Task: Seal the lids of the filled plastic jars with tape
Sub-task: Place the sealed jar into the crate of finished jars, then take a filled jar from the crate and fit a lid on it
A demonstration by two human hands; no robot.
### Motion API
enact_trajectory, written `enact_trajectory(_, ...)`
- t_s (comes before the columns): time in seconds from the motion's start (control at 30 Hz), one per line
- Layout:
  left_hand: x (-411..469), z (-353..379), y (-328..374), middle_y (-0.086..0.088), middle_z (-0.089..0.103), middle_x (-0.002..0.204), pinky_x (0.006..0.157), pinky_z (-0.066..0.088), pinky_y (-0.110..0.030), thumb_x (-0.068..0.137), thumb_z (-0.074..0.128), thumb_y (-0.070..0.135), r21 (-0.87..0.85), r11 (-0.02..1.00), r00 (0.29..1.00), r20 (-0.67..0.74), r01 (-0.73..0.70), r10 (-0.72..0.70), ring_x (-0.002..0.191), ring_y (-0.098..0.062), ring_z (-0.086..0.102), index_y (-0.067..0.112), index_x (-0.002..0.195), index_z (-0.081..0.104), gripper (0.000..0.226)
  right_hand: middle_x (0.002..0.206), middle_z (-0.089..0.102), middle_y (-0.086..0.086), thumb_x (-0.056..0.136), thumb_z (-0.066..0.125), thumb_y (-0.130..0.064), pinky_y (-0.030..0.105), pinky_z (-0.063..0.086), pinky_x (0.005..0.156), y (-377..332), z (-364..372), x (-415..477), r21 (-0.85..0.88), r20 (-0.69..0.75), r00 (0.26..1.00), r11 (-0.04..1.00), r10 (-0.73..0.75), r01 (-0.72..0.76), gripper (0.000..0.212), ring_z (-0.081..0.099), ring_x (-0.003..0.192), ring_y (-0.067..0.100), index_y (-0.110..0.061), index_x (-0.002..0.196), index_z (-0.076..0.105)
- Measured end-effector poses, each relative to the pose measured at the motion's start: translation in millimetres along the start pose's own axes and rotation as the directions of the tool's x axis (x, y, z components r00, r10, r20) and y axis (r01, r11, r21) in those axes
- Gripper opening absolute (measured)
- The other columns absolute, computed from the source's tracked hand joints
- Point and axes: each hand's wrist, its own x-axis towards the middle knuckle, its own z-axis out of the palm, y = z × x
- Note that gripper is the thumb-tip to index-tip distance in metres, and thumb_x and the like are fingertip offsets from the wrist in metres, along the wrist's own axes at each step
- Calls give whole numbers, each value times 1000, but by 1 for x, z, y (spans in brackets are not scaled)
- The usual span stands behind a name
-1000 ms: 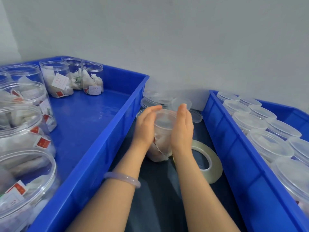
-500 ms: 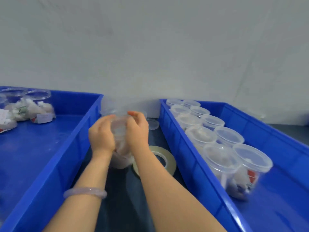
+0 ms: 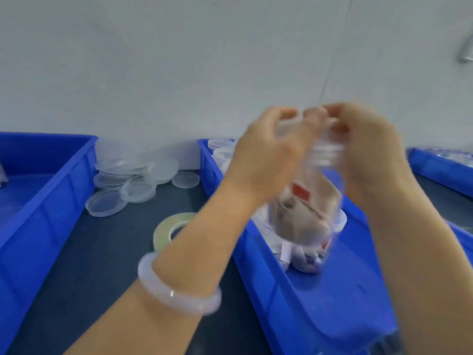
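A clear plastic jar point(image 3: 304, 208) of tagged sachets was held in mid-air above a blue bin point(image 3: 294, 290). It looked light, thin-walled and slick, best gripped around the lid rim. The left hand point(image 3: 266, 160) and right hand point(image 3: 368, 155) arched over its top, blurred fingers curled round the lid. A tape roll point(image 3: 169, 229) lay on the bench point(image 3: 115, 265).

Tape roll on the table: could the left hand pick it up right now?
Probably not at once: the left hand grips the jar held up with the right hand. The tape roll lies free below.
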Motion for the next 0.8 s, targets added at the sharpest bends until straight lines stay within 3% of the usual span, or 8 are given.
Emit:
enact_trajectory(0.1,-38,23,-18,13,65,110,89,46,-19,75,48,57,75,997,988,155,-16,4,103,1,58,27,114,62,51,70,72,-6,74,44,-16,20,50,58,21,-29,-45,-29,24,998,998,57,-57,36,65,70,8,-32,68,76)
enact_trajectory(0.2,-63,30,-45,12,61,113,96,42,-28,81,40,50,241,968,974,228,-74,17,108,-2,53,28,116,60,46,72,72,-9,80,40,-2,10,45,53,48,-37,-79,-69,45,986,985,159,-155,44,63,64,-1,-26,71,76)
enact_trajectory(0.3,-76,29,-67,10,59,118,99,36,-33,83,36,40,459,863,948,312,-211,66,110,-7,50,25,125,55,48,81,73,-11,81,36,6,12,47,56,65,-40,-91,-148,187,925,941,330,-306,52,66,73,0,-30,79,73)
enact_trajectory(0.4,-77,32,-77,8,57,114,94,38,-26,86,45,27,438,880,962,262,-186,73,106,-9,51,21,122,58,38,82,70,-16,83,35,7,11,46,62,72,-44,-90,-238,233,902,921,363,-309,50,63,78,-2,-31,84,68)
enact_trajectory(0.53,-72,37,-82,11,55,108,85,39,-17,89,52,12,434,879,965,244,-196,95,100,-5,49,24,114,60,29,81,65,-14,89,37,-3,7,39,58,80,-42,-90,-451,280,891,868,356,-205,35,55,68,-9,-32,92,56)
enact_trajectory(0.63,-73,37,-80,13,55,108,83,39,-12,84,56,10,433,879,970,210,-201,119,101,-2,47,26,111,63,32,82,60,-16,91,37,-14,10,39,61,82,-42,-91,-570,317,898,818,305,-77,25,53,73,-7,-35,93,50)
enact_trajectory(0.73,-75,34,-80,3,52,130,107,24,-19,84,53,18,566,780,963,197,-266,186,126,-11,35,17,119,60,36,102,55,-20,90,36,-21,13,35,79,81,-40,-99,-688,339,929,713,150,136,24,44,95,-5,-35,101,52)
enact_trajectory(0.8,-76,31,-80,5,39,147,119,5,-28,94,41,23,595,761,938,343,-260,52,138,-7,20,20,138,44,44,119,49,-18,92,39,-17,8,27,89,77,-38,-101,-691,421,905,669,64,275,30,37,109,-4,-28,116,53)
